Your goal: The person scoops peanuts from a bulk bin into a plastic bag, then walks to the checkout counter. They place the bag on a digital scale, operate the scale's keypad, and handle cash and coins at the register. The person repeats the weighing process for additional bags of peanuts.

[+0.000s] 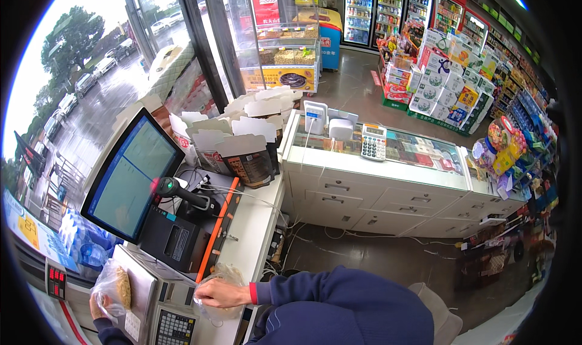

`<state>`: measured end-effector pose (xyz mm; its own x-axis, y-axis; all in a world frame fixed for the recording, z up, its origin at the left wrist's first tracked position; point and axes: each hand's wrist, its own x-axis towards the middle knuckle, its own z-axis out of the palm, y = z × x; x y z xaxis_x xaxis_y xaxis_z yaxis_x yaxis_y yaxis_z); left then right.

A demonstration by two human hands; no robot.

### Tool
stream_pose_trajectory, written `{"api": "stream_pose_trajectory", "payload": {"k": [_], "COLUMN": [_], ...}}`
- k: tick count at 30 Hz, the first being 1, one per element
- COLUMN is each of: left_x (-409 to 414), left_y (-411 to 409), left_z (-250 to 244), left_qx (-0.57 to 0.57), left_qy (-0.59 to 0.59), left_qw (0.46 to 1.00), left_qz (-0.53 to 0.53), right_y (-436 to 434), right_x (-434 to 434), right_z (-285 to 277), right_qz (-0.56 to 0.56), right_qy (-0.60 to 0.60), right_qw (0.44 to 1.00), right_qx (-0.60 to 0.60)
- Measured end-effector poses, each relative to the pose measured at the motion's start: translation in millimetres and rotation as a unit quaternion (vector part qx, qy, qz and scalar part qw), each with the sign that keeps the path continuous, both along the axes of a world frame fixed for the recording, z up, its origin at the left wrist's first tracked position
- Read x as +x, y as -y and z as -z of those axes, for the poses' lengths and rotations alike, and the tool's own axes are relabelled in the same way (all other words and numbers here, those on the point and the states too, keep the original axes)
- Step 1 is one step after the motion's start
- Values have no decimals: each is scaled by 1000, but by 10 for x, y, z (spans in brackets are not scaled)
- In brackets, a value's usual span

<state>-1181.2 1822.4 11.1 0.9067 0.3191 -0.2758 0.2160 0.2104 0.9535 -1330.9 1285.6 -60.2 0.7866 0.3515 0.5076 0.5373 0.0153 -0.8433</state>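
At the lower left, a clear plastic bag (122,283) with yellowish-brown food inside rests on the metal platform of a weighing scale (144,277). My left hand (97,307) grips the bag's near left side, its fingers partly hidden by the plastic. My right hand (222,293) has its fingers curled on a second clear plastic bag (229,274) on the white counter, right of the scale. What that bag contains is hard to make out. The scale's keypad (174,327) lies between my hands, and a red-digit display (56,282) stands at far left.
Beyond the scale stand a monitor (136,174), a black receipt printer (175,240) and a barcode scanner (184,194). Open paper bags (248,158) crowd the counter behind them. A glass-topped display counter (363,181) carries a calculator (373,142). Cables (318,240) trail across the floor.
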Motion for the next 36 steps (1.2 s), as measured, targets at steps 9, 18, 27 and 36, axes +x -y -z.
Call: {"api": "stream_pose_trajectory", "payload": {"k": [9,18,27,36], "left_x": [258,-689,-2636,-3205], "left_y": [189,1270,2279,3195], "left_z": [332,70,1085,1787], "left_qx": [-170,-22,127,105], "left_qy": [147,123,164,42], "left_qw": [961,987,913,905], "left_qz": [-160,-100,-352,-410], "right_y": [-22,-86,-399,-754], "right_x": [107,366,228,251], "right_z": [43,-218,4,137], "right_qz": [-13,35,-242,-220], "right_qy": [-34,10,-286,-190], "right_qw": [999,999,926,952], "right_qx": [-5,-7,50,-97]}}
